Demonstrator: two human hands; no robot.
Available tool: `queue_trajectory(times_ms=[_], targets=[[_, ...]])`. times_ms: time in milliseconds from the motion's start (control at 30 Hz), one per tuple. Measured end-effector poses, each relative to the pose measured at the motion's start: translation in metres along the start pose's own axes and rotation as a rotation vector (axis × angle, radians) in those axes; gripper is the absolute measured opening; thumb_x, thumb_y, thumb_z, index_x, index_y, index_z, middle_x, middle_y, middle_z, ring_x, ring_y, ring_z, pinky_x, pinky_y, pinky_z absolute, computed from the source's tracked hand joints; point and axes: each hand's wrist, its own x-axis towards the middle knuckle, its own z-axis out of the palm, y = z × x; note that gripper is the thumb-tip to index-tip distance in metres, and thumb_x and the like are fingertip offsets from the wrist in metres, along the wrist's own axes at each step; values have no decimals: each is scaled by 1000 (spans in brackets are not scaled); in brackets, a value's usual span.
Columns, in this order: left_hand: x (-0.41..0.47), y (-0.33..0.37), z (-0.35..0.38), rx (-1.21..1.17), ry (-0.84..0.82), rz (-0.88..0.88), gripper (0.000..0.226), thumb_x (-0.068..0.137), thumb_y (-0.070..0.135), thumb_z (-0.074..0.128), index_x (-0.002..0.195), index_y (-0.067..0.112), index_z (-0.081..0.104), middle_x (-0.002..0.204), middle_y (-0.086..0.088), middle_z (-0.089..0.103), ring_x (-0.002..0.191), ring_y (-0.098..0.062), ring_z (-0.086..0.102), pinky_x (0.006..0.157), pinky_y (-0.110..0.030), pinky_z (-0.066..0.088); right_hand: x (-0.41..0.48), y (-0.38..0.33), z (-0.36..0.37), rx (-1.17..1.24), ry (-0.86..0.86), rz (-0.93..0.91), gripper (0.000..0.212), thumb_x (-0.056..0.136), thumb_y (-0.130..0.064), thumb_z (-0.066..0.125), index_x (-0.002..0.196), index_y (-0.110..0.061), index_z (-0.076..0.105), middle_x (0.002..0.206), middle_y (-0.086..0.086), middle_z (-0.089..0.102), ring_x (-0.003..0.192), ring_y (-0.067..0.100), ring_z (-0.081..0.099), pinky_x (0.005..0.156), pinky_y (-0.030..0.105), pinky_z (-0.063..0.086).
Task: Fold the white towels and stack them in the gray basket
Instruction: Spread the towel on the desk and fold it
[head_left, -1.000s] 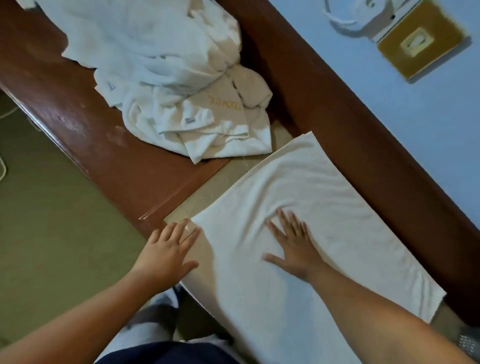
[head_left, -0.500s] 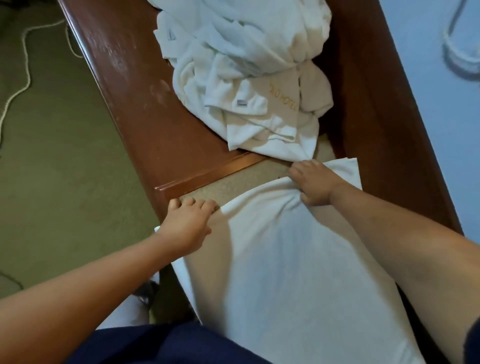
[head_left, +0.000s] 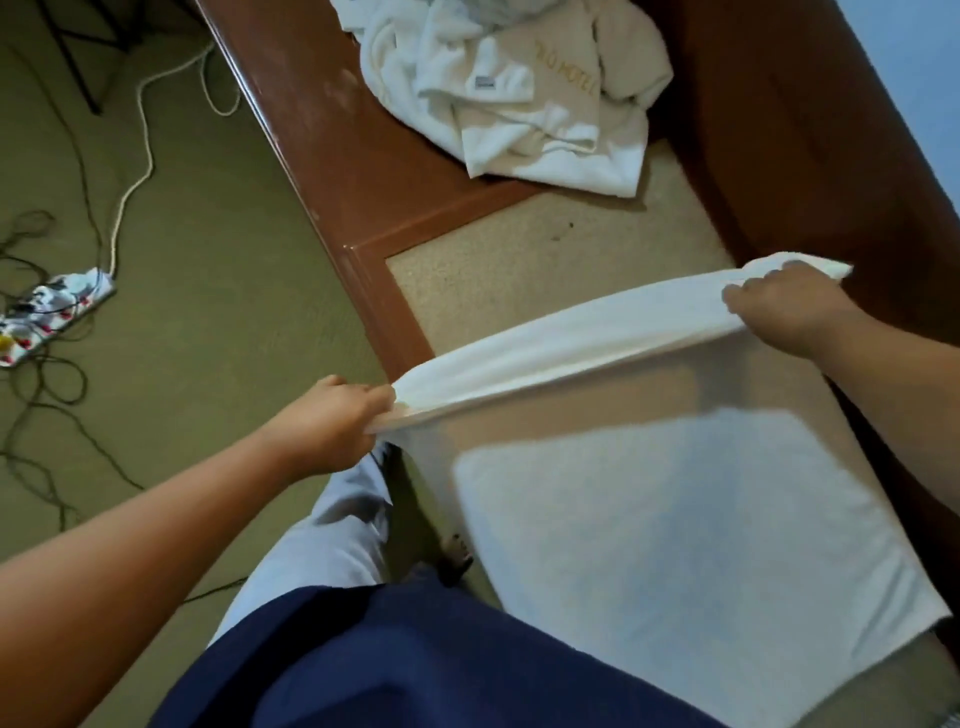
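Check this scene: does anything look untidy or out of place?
Yes: unfolded towels lie in a crumpled heap on the wooden ledge, and a power strip sits among tangled cables on the floor.

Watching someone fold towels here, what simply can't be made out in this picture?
- Gray basket: nowhere in the head view.
- Gold lettering on the towel pile: blurred and creased, unreadable.
- Left hand and right hand: part of each grip hidden by the towel they hold.
- Power strip: cut by the left edge.
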Motion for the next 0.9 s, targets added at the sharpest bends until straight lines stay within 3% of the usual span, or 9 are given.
queue_trajectory(times_ms=[233,333,433,500,567,667,733,800,900], targets=[[-97,84,117,140,-120,46,27,80,13,64,100,26,51,90,-3,66,76,-34,66,60,-32,34,-126,-65,81,120,-175,317,26,86,-19,55,112,-16,55,90,8,57,78,30,65,71,34,47],[-119,106,154,-12,-369,109,29,80,13,63,90,31,42,88,5,53,81,-25,60,66,-37,44,-162,-124,92,273,-373,591,38,91,-21,50,129,-17,51,123,16,56,115,38,58,104,46,38],[-126,103,163,-154,-572,176,8,85,14,60,92,17,58,90,5,51,86,-25,58,74,-36,44,-197,-195,79,742,-493,847,67,95,-24,48,155,-18,21,159,21,19,145,40,24,119,53,14],[-123,90,161,-174,-506,0,15,88,16,60,102,21,62,101,4,60,96,-24,63,81,-32,48,-221,-247,42,1057,-472,925,81,92,-24,56,159,-18,11,163,17,9,148,36,19,120,50,14],[-108,70,149,-248,-239,-249,29,91,19,66,118,23,58,118,1,59,105,-21,62,89,-33,51,-246,-306,-6,1316,-272,1007,73,89,-19,60,154,-13,28,155,18,26,139,37,36,114,45,28],[-71,48,119,-386,40,-415,74,85,19,78,147,15,37,146,-7,45,125,-29,54,101,-46,49,-271,-381,-83,1692,-103,1066,32,90,-18,63,121,-17,58,121,7,56,109,29,58,93,39,48],[-43,42,102,-503,37,-410,81,86,18,78,150,15,29,152,-4,41,132,-28,49,103,-44,47,-263,-418,-116,1981,-262,1053,6,92,-22,63,98,-22,63,97,-3,64,94,21,63,82,34,52],[-21,47,92,-637,-55,-424,72,88,13,76,146,13,33,148,-4,47,131,-26,50,102,-40,47,-244,-445,-135,2253,-438,1039,18,93,-31,66,108,-21,66,98,-4,66,93,17,63,83,30,51],[-8,50,82,-525,-167,-414,53,89,13,73,133,15,44,122,-8,62,106,-26,61,83,-40,54,-207,-469,-149,2467,-456,1110,64,90,-47,69,146,-23,48,144,4,52,128,23,53,102,35,45]])
